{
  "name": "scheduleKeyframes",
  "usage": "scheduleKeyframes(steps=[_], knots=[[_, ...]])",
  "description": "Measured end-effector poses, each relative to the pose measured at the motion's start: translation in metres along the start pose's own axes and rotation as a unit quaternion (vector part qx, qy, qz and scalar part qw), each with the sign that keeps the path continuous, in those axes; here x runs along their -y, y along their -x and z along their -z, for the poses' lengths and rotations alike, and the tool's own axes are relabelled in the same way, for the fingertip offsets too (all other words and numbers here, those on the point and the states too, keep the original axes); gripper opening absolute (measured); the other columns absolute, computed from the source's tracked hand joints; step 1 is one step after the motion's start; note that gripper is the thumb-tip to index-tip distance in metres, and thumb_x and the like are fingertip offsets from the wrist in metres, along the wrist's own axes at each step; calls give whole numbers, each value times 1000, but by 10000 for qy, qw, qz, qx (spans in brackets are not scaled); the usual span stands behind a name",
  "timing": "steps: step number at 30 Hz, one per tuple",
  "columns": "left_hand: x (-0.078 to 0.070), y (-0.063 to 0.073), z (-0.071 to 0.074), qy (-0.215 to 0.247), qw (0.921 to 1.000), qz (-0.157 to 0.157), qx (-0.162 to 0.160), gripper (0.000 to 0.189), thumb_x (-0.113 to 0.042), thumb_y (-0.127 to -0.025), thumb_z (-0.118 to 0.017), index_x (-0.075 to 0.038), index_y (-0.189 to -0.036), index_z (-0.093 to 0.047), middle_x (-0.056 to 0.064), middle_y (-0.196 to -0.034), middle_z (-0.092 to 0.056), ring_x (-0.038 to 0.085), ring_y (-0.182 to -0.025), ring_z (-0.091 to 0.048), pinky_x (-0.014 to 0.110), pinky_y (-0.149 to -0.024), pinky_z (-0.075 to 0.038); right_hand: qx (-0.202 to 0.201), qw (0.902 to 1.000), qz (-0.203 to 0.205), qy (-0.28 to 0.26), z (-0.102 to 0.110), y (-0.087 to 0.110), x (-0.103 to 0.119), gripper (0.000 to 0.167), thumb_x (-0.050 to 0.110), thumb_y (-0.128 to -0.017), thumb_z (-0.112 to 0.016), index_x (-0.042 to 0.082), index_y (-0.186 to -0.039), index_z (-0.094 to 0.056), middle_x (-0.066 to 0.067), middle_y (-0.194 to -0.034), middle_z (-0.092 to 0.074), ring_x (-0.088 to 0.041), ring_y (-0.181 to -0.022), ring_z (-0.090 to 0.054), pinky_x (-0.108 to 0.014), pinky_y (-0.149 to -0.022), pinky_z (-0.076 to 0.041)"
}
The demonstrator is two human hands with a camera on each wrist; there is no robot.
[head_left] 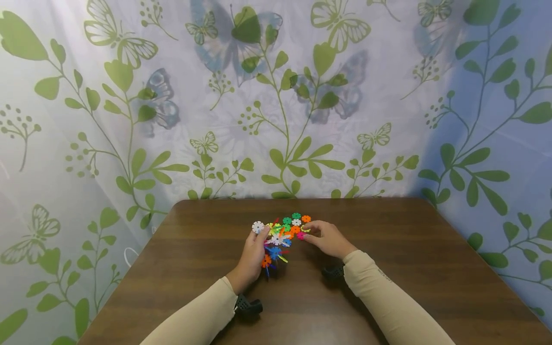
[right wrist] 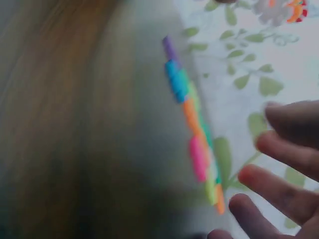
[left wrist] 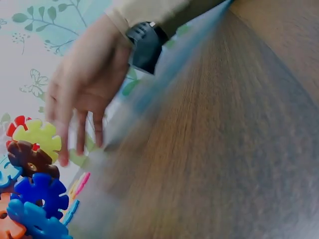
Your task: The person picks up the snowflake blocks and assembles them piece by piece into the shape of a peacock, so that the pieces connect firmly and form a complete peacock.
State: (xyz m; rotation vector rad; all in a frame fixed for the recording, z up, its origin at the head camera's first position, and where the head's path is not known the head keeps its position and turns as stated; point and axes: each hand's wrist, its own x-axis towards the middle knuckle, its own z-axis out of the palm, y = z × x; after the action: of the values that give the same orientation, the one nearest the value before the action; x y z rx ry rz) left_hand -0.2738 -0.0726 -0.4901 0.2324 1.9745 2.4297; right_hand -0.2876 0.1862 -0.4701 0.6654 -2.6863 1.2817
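Observation:
My left hand (head_left: 253, 251) grips a built cluster of colourful notched flower discs (head_left: 275, 252), with the thumb over its upper part. Blue, brown and yellow discs of that cluster (left wrist: 41, 195) fill the lower left of the left wrist view; the left hand itself is out of that picture. To the right, my right hand (head_left: 329, 239) reaches at the loose flower discs (head_left: 296, 222) lying on the table, its fingertips by a pink disc (head_left: 300, 235). In the right wrist view its spread fingers (right wrist: 279, 191) hold nothing, beside the blurred loose discs (right wrist: 197, 155) seen edge-on.
A brown wooden table (head_left: 194, 268) carries the discs. Behind it hangs a white curtain (head_left: 241, 158) with green leaves and butterflies. Dark wrist straps (head_left: 248, 306) sit below both forearms, close over the tabletop.

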Motion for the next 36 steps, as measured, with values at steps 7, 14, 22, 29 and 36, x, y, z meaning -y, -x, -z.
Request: scheduleKeyframes(steps=[7, 14, 22, 29, 36], knots=[[-4, -4, 2, 692, 9967, 427, -79, 32, -34, -111, -49, -3, -121, -50, 11, -107, -62, 21, -98, -60, 33, -91, -51, 835, 9836, 715, 1428, -11, -1, -18, 27, 6, -101, -71, 2, -127, -74, -21, -145, -58, -49, -128, -50, -68, -105, -38], [-3, -1, 1, 617, 9967, 512, -120, 33, -35, -109, -53, -3, -115, -50, 12, -102, -60, 21, -89, -60, 32, -83, -53, 298, 9812, 969, 1641, -16, -1, -16, 9, 4, -92, -82, 9, -98, -78, -3, -107, -67, -28, -103, -62, -50, -95, -51], [0, 0, -1, 304, 9989, 362, -20, 44, -31, -110, -51, 2, -138, -46, 18, -131, -52, 30, -120, -53, 44, -111, -39, -50, 9792, 1149, 1670, -22, -1, -18, 13, -1, -92, -80, 4, -104, -77, -7, -109, -69, -27, -100, -67, -48, -93, -54], [-1, 2, -3, 64, 9999, 157, -5, 48, -28, -109, -54, 5, -143, -46, 19, -145, -48, 34, -134, -44, 53, -120, -27, -7, 9856, 928, 1411, -19, -2, -15, 19, -1, -88, -85, 14, -87, -74, 2, -94, -59, -19, -87, -61, -39, -83, -55], [0, 7, -5, -135, 9995, 273, 63, 32, -25, -106, -62, 2, -123, -59, 12, -111, -61, 24, -100, -59, 35, -91, -50, -223, 9957, 469, -765, -5, 0, 0, 8, 0, -92, -82, 6, -96, -78, -9, -110, -59, -21, -89, -70, -30, -80, -59]])
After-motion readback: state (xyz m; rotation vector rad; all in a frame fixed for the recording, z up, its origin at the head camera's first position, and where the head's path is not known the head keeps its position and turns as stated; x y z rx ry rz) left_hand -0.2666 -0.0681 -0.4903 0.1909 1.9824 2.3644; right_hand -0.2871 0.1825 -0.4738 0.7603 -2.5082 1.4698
